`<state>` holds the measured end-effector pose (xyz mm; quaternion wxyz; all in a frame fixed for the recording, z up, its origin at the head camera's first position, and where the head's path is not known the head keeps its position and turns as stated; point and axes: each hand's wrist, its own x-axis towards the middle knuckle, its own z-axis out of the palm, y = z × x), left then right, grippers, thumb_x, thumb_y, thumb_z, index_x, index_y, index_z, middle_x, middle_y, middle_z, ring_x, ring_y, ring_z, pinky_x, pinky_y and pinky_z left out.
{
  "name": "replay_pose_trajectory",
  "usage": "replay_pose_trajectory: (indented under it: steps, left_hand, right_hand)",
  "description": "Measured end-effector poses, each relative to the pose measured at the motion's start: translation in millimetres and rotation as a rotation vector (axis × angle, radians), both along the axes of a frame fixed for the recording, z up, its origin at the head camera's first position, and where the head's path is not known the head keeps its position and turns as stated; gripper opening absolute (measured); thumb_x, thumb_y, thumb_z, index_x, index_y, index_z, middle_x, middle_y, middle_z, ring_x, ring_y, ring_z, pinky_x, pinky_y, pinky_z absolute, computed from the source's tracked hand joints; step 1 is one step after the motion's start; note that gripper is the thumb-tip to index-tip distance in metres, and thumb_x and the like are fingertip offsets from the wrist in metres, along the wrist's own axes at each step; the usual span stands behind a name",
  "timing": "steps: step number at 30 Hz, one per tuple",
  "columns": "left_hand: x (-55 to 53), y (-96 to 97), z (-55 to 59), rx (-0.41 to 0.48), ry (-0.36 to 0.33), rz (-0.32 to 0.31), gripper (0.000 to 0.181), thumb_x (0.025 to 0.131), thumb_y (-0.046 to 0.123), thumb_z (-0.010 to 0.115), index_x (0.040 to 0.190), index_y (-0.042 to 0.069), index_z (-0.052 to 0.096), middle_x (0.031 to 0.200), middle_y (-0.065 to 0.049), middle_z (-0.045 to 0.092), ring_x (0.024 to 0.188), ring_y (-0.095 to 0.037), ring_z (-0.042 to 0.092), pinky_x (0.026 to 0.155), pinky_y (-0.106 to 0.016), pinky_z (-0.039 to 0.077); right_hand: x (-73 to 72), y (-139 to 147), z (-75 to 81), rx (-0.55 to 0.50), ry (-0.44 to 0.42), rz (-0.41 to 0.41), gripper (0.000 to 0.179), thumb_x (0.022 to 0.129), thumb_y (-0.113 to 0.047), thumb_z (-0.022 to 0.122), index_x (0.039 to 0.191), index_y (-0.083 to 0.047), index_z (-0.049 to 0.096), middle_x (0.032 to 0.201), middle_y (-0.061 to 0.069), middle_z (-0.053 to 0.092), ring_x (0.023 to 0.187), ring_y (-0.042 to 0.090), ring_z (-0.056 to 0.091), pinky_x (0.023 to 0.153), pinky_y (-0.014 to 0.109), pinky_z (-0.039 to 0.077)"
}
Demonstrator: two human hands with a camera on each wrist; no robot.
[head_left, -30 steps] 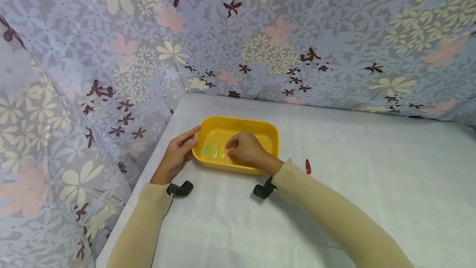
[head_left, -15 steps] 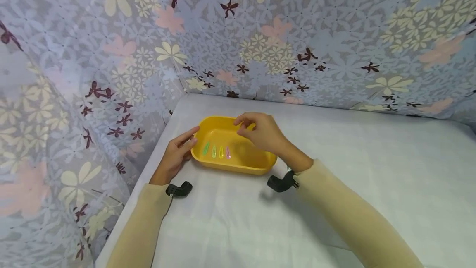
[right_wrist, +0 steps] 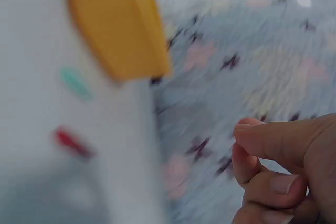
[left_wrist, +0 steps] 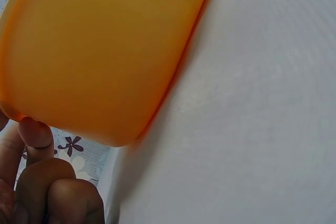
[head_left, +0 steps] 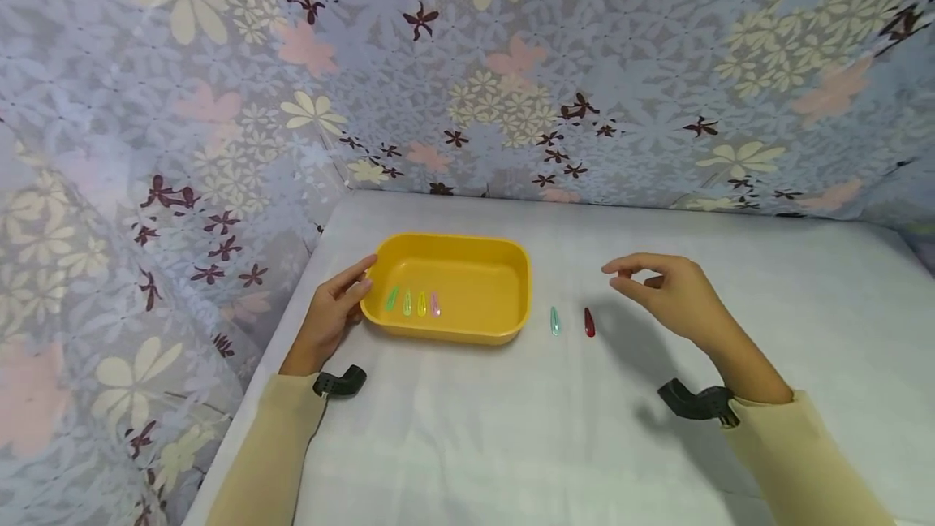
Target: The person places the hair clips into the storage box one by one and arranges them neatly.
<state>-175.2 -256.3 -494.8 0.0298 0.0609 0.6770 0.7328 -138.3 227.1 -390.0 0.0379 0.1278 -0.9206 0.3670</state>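
Observation:
A yellow plastic tray (head_left: 467, 274) stands on the white-covered table. My left hand (head_left: 329, 315) holds its left end, thumb and forefinger at the rim; the left wrist view shows a fingertip (left_wrist: 35, 132) against the wall and other fingers curled below. Inside, towards the left, a green hair clip (head_left: 392, 298), a pale green clip (head_left: 407, 303), a yellow clip (head_left: 421, 304) and a pink clip (head_left: 435, 303) lie in a row. Right of the tray are a teal clip (head_left: 555, 321) and a red clip (head_left: 589, 322). Above the table, my right hand (head_left: 668, 291) hovers with loosely bent fingers, holding nothing.
Flowered cloth (head_left: 511, 104) hangs behind the table and along its left side. White cloth (head_left: 467, 428) covers the tabletop. A black wrist camera (head_left: 697, 402) sits on the right wrist, another camera (head_left: 339, 381) on the left.
My right hand has let go of the pink clip inside the tray, risen and moved right, past the teal and red clips. The left hand has stayed at the tray's left end.

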Motion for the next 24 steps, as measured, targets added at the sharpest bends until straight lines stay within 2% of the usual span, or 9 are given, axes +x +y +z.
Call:
replay_pose_trajectory:
  steps: [2, 3, 5, 8, 10, 12, 14, 16, 24]
  left_hand:
    - [-1.0, 2.3, 1.4, 0.0, 0.009, -0.005, 0.051, 0.103, 0.023, 0.064, 0.151, 0.01, 0.052, 0.106, -0.004, 0.05, 0.056, -0.01, 0.033, 0.051, -0.022, 0.032]
    - [-1.0, 2.8, 2.0, 0.002, 0.016, -0.007, 0.051, 0.104, 0.022, 0.063, 0.151, 0.009, 0.052, 0.105, -0.004, 0.05, 0.056, -0.01, 0.033, 0.051, -0.022, 0.031]
    - [-0.2, 3.3, 2.4, 0.005, 0.025, -0.009, 0.05, 0.104, 0.021, 0.063, 0.151, 0.007, 0.051, 0.104, -0.003, 0.05, 0.056, -0.01, 0.034, 0.051, -0.022, 0.031]
    - [3.6, 3.7, 2.3, 0.007, 0.032, -0.008, 0.05, 0.104, 0.019, 0.062, 0.151, 0.006, 0.05, 0.101, -0.001, 0.049, 0.056, -0.009, 0.034, 0.051, -0.024, 0.03]
    - [6.9, 2.4, 1.6, 0.011, 0.034, -0.003, 0.05, 0.104, 0.019, 0.061, 0.151, 0.005, 0.049, 0.099, 0.0, 0.049, 0.055, -0.01, 0.032, 0.05, -0.025, 0.028]
    - [9.9, 0.2, 1.5, 0.007, 0.037, 0.004, 0.051, 0.104, 0.02, 0.062, 0.151, 0.005, 0.05, 0.097, 0.0, 0.048, 0.054, -0.01, 0.032, 0.05, -0.025, 0.027]
    - [11.1, -0.7, 1.4, 0.006, 0.04, 0.006, 0.051, 0.104, 0.02, 0.062, 0.151, 0.005, 0.05, 0.096, 0.0, 0.048, 0.054, -0.01, 0.031, 0.05, -0.026, 0.027]
    - [10.9, -0.5, 1.6, 0.002, 0.038, 0.007, 0.051, 0.104, 0.021, 0.062, 0.151, 0.006, 0.05, 0.097, -0.001, 0.048, 0.054, -0.01, 0.032, 0.05, -0.026, 0.027]
    - [7.6, 3.7, 0.6, -0.005, 0.022, 0.006, 0.05, 0.104, 0.021, 0.061, 0.151, 0.007, 0.051, 0.1, 0.0, 0.049, 0.054, -0.008, 0.034, 0.05, -0.021, 0.031]
  right_hand:
    - [2.8, 12.8, -18.0, -0.016, -0.034, -0.041, 0.018, 0.099, -0.031, 0.071, 0.114, -0.023, 0.078, 0.115, 0.0, 0.074, 0.107, 0.014, 0.062, 0.081, 0.022, 0.051]
    - [3.3, 16.3, -27.5, -0.028, -0.052, -0.047, 0.02, 0.099, -0.032, 0.071, 0.114, -0.021, 0.078, 0.116, 0.001, 0.074, 0.109, 0.017, 0.062, 0.082, 0.023, 0.051]
    - [3.6, 18.3, -45.2, -0.054, -0.085, -0.048, 0.021, 0.098, -0.029, 0.072, 0.114, -0.018, 0.078, 0.114, 0.002, 0.074, 0.107, 0.019, 0.062, 0.082, 0.025, 0.051]
    - [3.9, 13.6, -67.2, -0.091, -0.133, -0.036, 0.019, 0.096, -0.025, 0.075, 0.113, -0.018, 0.079, 0.107, 0.002, 0.073, 0.089, 0.019, 0.063, 0.068, 0.028, 0.053]
    - [3.8, 7.5, -77.9, -0.077, -0.119, -0.007, 0.018, 0.094, -0.023, 0.077, 0.111, -0.019, 0.079, 0.1, -0.001, 0.072, 0.085, 0.017, 0.062, 0.069, 0.03, 0.051]
    - [4.0, 0.1, -83.6, -0.057, -0.086, 0.021, 0.017, 0.093, -0.021, 0.078, 0.109, -0.018, 0.08, 0.095, -0.003, 0.069, 0.081, 0.017, 0.061, 0.07, 0.034, 0.05]
    - [4.8, -4.3, -86.1, -0.019, -0.035, 0.045, 0.017, 0.092, -0.019, 0.079, 0.109, -0.017, 0.08, 0.093, -0.006, 0.068, 0.086, 0.015, 0.062, 0.077, 0.037, 0.049]
    - [6.3, -6.9, -85.6, 0.017, 0.003, 0.049, 0.018, 0.091, -0.016, 0.08, 0.108, -0.015, 0.08, 0.091, -0.007, 0.068, 0.086, 0.016, 0.059, 0.078, 0.038, 0.046]
    - [12.6, -11.6, -86.6, 0.028, 0.003, -0.019, 0.017, 0.089, -0.01, 0.08, 0.106, -0.011, 0.081, 0.091, -0.006, 0.073, 0.087, 0.017, 0.063, 0.076, 0.036, 0.046]
